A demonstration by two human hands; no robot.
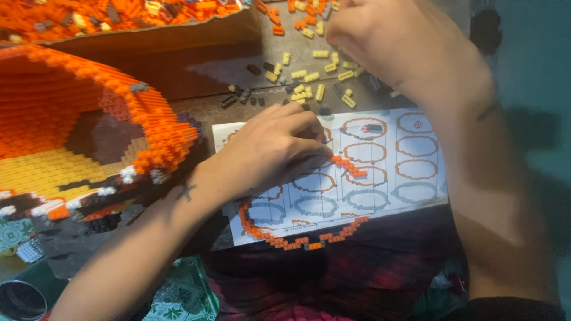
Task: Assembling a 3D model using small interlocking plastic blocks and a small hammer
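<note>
Hands: left hand point(270, 148) pinches the orange brick ring point(309, 235) over the instruction sheet point(380, 172); right hand point(392, 41) reaches among loose bricks point(309, 80) (grip unclear)
Progress: ring partly closed; big model point(77, 131) stands unfinished

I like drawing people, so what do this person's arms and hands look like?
Both arms are bare, with no sleeves, gloves, rings or watch showing. The left hand has a small dark cross-shaped tattoo at the wrist. The right hand has a faint dark mark near its wrist.
</note>
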